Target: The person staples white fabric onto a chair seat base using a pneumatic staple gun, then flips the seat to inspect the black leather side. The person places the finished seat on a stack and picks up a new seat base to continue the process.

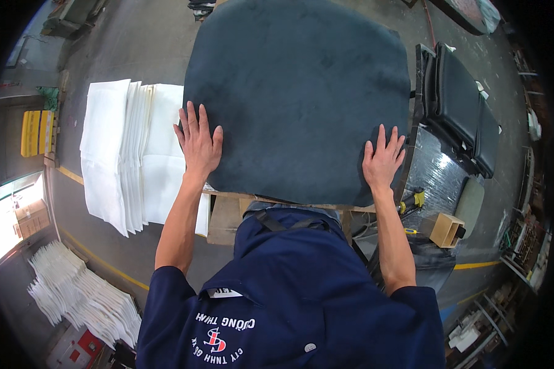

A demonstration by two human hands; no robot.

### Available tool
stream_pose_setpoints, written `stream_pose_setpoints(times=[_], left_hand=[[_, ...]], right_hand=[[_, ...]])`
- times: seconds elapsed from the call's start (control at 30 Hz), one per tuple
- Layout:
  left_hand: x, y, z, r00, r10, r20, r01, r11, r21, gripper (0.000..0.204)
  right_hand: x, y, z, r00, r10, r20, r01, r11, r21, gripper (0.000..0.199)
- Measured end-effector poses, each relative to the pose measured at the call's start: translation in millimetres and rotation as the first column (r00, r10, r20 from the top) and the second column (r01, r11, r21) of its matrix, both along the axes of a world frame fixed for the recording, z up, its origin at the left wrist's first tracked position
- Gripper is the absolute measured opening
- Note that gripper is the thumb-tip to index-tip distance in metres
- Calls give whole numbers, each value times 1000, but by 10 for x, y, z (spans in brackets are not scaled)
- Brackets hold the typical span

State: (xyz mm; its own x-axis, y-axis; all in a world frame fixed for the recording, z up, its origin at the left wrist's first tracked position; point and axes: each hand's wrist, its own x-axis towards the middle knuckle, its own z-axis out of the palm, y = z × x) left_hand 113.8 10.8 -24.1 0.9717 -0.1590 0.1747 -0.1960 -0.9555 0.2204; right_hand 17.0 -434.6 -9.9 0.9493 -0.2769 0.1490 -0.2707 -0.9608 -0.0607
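In front of me a large dark grey-blue padded panel (298, 104), rounded at the corners with a suede-like face, lies flat on a wooden-edged work table (277, 200). My left hand (200, 142) rests on its left edge, fingers spread and pointing away from me. On the opposite side my right hand (383, 161) lies near the right edge, fingers also stretched out and apart. Both palms face down, and neither hand grips anything.
White sheets (114, 154) are stacked left of the table; another white pile (83, 295) sits lower left. At right, black upholstered cushions (458, 101) lie on a plastic-wrapped surface (434, 166) with a yellow-and-black tool (414, 200), a small wooden box (446, 230) and a grey-green pad (471, 206).
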Motion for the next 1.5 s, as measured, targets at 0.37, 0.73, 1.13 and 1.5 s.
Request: stream_pose_setpoints(times=[0.37, 0.73, 1.13, 1.5], left_hand=[[16, -18, 8, 1000, 10, 13, -10, 1000, -29, 66], [-86, -70, 203, 993, 66, 101, -59, 996, -74, 63], [-2848, -32, -97, 758, 651, -39, -613, 691, -382, 43], [-4563, 322, -654, 411, 736, -539, -905, 258, -338, 33]], right_hand=[[13, -64, -23, 999, -2, 41, -2, 996, 92, 60], [8, -265, 106, 998, -44, 44, 40, 997, 71, 63], [-299, 1634, 618, 740, 471, 480, -595, 128, 794, 41], [-1386, 3300, 118, 482, 866, 135, -160, -64, 985, 32]])
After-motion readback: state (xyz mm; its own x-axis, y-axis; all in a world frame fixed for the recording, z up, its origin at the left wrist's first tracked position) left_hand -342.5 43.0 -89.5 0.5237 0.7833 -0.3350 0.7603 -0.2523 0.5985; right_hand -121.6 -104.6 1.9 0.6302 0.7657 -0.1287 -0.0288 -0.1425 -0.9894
